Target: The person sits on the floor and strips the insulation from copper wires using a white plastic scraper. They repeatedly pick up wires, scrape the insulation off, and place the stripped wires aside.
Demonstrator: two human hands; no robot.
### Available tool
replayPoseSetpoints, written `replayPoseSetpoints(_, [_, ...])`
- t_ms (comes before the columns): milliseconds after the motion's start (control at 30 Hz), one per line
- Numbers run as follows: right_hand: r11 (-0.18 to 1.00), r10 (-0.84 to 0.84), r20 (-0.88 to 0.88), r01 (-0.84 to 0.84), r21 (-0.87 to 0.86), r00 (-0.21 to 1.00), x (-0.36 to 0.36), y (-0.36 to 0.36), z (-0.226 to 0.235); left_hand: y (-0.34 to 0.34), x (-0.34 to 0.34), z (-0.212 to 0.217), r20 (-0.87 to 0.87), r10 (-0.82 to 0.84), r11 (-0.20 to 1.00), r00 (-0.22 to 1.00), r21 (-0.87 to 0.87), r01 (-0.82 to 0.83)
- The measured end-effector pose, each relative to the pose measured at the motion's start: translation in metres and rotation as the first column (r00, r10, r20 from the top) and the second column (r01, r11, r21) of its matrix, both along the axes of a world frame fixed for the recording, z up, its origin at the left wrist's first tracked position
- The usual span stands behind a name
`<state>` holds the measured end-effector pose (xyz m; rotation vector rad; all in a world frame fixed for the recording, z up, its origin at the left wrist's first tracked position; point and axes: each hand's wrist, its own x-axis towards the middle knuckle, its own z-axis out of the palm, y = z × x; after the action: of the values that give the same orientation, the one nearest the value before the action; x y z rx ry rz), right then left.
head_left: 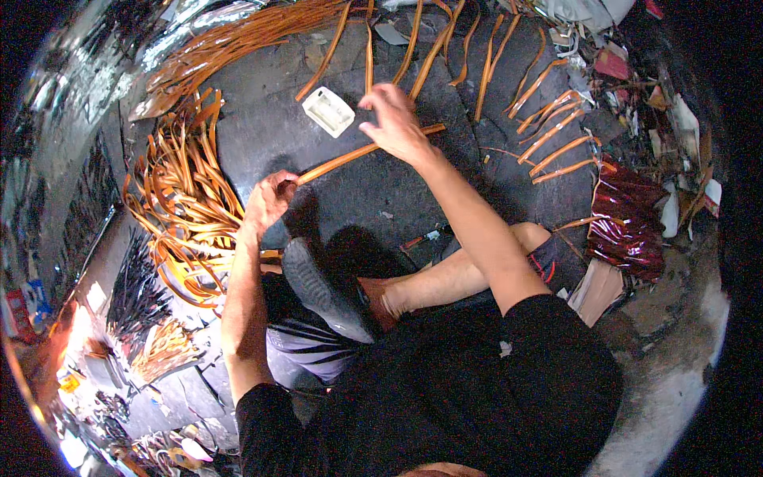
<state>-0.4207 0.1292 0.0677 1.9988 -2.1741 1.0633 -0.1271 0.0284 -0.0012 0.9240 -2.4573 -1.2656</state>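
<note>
My left hand (269,199) pinches the near end of a long orange strip (342,159) that lies slanted across the dark floor mat (262,127). My right hand (395,123) presses down on the same strip near its far end, fingers spread over it. A small white rectangular tray (328,111) lies just beyond the strip, between my two hands. My crossed legs and a grey sandal (318,294) sit below the hands.
A tangled heap of orange strips (187,207) lies to the left. More orange strips (548,127) are spread out at the upper right and along the top. A dark red shiny wrapper (628,215) and scattered scraps lie at the right.
</note>
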Motion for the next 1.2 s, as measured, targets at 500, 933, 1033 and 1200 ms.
replayPoseSetpoints(500, [0.853, -0.042, 0.166, -0.051, 0.52, 0.985, 0.099, 0.046, -0.084, -0.044, 0.046, -0.047, -0.177, 0.15, 0.834, 0.973, 0.552, -0.028])
replayPoseSetpoints(933, [0.555, 0.468, 0.084, -0.367, 0.746, 0.88, 0.195, -0.039, -0.071, -0.063, 0.105, -0.011, -0.096, 0.364, 0.817, 0.927, 0.512, -0.267])
replayPoseSetpoints(1033, [0.505, 0.529, 0.08, -0.389, 0.77, 0.845, 0.21, -0.055, -0.08, -0.061, 0.084, 0.006, -0.074, 0.321, 0.873, 0.944, 0.411, -0.264])
replayPoseSetpoints(1200, [0.619, 0.617, 0.175, -0.611, 0.494, 0.767, 0.218, -0.058, -0.066, -0.07, 0.077, -0.004, -0.136, 0.217, 0.927, 0.967, 0.339, -0.161])
